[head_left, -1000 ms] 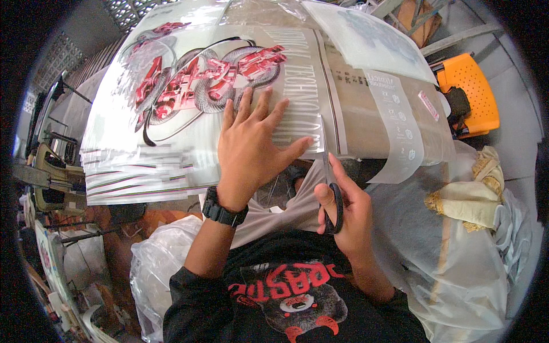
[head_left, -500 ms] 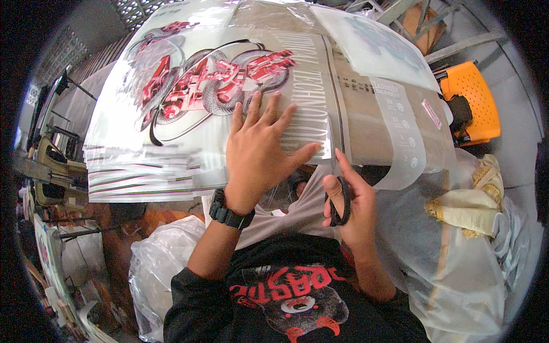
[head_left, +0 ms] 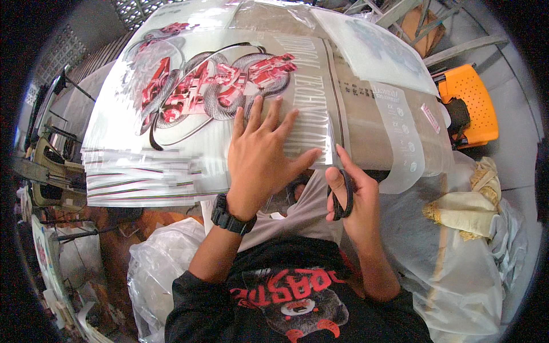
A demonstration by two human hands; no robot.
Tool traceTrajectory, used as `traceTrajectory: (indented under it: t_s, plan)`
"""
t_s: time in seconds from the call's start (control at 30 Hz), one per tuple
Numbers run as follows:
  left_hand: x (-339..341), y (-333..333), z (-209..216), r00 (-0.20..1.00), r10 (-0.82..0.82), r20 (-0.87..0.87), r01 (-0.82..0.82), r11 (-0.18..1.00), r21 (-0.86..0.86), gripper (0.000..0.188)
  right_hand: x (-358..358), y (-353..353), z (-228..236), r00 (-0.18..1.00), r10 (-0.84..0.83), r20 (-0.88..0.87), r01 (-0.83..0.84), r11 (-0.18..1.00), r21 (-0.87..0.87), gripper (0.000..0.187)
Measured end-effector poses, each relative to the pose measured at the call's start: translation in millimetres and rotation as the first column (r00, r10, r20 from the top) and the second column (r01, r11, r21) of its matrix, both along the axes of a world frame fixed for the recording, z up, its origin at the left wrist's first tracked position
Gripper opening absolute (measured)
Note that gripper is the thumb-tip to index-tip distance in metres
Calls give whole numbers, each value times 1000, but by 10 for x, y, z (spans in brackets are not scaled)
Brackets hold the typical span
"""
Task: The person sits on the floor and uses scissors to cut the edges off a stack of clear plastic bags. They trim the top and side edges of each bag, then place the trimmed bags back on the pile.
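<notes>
My left hand lies flat, fingers spread, on a glossy film sheet printed with a red machine and a grey snake. This sheet tops a stack of similar prints, fanned out along its near left edge. In my right hand is a pair of black-handled scissors, my thumb and fingers around the handles. The blades point away from me at the near edge of the print, beside its dark border stripe; how far they are parted is hard to see. A black watch is on my left wrist.
Right of the print lie a brown wrapped package, a clear printed strip and another film sheet. An orange plastic chair stands beyond. Clear plastic sheeting hangs at lower left; a cream cloth lies at right.
The scissors and my right hand have shifted slightly, with the handles a little farther from me. My left hand stays flat on the print.
</notes>
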State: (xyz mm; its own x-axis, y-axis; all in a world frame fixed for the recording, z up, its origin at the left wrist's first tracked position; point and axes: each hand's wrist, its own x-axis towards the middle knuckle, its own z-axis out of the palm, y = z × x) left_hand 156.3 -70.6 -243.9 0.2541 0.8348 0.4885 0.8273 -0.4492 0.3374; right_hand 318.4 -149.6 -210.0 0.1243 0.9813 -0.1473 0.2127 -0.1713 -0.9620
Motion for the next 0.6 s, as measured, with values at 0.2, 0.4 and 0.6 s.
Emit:
traceTrajectory:
  t_s: [0.2,0.4,0.6]
  plan:
    - [-7,1,18,1000,3,-18,-3,1000,-6,71,-9,79,112,1000,22,-7,-23,999,-29,70]
    - [3,-13,35,1000,5,-19,-5,1000,-2,70,44,184,93,998,54,44,-53,999,-9,73]
    - [-5,-6,15,1000,4,-15,-4,1000,2,71,75,280,54,996,68,60,-68,998,0,75]
